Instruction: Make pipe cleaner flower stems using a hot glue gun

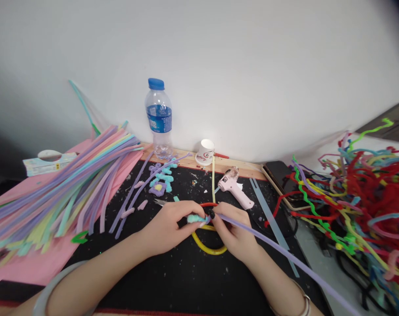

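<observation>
one left hand (pixel 173 221), grip pinched on blue piece (pixel 193 218); one right hand (pixel 239 230), likewise on purple stem (pixel 278 249); seemingly mid-wrap, wanting steady tension.

A long, straight, pale purple fuzzy strip (pixel 278 249) and a short, plump turquoise fuzzy piece (pixel 193 218) meet above the middle of the table, pinched at the fingertips of the two hands. The turquoise piece lies on the left, roughly level, its rounded end showing between the thumb and forefinger of the left hand (pixel 173 221). The purple strip starts at the right hand (pixel 235 228), crosses it and slants toward the near right, its near end out of view. Fingers hide how purple and turquoise join.
</observation>
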The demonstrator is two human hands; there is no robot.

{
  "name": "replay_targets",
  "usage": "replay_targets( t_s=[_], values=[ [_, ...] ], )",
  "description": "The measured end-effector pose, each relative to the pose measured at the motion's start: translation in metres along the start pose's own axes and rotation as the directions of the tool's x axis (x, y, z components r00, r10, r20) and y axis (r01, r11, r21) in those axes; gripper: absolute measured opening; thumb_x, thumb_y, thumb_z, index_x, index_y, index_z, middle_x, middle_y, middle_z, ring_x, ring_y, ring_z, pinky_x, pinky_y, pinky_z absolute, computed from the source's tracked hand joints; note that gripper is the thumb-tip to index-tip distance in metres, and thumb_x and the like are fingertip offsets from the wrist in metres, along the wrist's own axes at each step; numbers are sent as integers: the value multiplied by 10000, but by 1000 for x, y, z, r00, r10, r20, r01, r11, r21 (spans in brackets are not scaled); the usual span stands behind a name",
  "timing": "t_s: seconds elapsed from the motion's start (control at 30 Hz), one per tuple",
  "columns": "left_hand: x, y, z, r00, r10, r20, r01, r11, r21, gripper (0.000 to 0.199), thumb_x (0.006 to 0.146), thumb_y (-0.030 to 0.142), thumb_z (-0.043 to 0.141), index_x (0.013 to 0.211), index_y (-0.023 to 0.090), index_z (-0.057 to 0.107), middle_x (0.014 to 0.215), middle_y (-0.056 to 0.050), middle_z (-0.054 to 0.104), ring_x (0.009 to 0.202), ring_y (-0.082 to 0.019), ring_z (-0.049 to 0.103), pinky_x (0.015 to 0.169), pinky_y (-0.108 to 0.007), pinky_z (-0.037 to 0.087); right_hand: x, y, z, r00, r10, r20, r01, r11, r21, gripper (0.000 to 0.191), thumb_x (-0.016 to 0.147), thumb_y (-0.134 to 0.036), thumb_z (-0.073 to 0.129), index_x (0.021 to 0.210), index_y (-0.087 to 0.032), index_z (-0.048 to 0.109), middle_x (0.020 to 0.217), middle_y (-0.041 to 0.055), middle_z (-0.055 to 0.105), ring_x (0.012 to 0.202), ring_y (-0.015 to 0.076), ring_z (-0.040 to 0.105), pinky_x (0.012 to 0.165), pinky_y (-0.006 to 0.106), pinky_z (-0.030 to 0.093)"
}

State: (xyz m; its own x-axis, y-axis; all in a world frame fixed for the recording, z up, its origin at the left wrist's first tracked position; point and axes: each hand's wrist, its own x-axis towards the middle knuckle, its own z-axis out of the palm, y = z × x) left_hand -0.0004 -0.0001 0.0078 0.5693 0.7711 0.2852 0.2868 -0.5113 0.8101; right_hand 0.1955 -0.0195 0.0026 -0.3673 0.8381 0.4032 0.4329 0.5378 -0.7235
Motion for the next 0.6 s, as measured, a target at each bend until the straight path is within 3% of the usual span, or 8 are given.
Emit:
replay_targets(
  t_s=[0.13, 0.27, 0.6],
  values=[
    [-1, 0, 0, 999, -33, 3, 33, 998, -54, 214, 796, 239, 642, 996, 172, 605, 968, -35, 679, 856, -155, 631, 776, -237, 488, 1, -1, -1, 995, 10, -101, -11, 1000, -16, 115, 842, -103, 507, 754, -176, 512, 667, -13, 473, 555, 104, 420, 517, 241, 324],
    [-1, 0, 0, 998, -59, 13, 61, 986, -158, 244, 851, 230, 566, 1085, 162, 589, 1021, -51, 679, 883, -147, 644, 807, -232, 508, 2, -1, -1, 990, 2, -139, -4, 1000, -15, 111, 837, -88, 504, 772, -175, 529, 691, -1, 504, 584, 112, 456, 532, 243, 348],
    [2, -5, -1, 985, -157, -69, 127, 939, -319, 188, 886, 272, 518, 915, 159, 666, 930, -61, 683, 849, -165, 626, 750, -244, 494, 1, -1, -3, 992, -20, -128, 19, 1000, -9, 106, 836, -88, 513, 785, -176, 543, 703, 7, 517, 608, 123, 475, 552, 255, 370]
  ],
)
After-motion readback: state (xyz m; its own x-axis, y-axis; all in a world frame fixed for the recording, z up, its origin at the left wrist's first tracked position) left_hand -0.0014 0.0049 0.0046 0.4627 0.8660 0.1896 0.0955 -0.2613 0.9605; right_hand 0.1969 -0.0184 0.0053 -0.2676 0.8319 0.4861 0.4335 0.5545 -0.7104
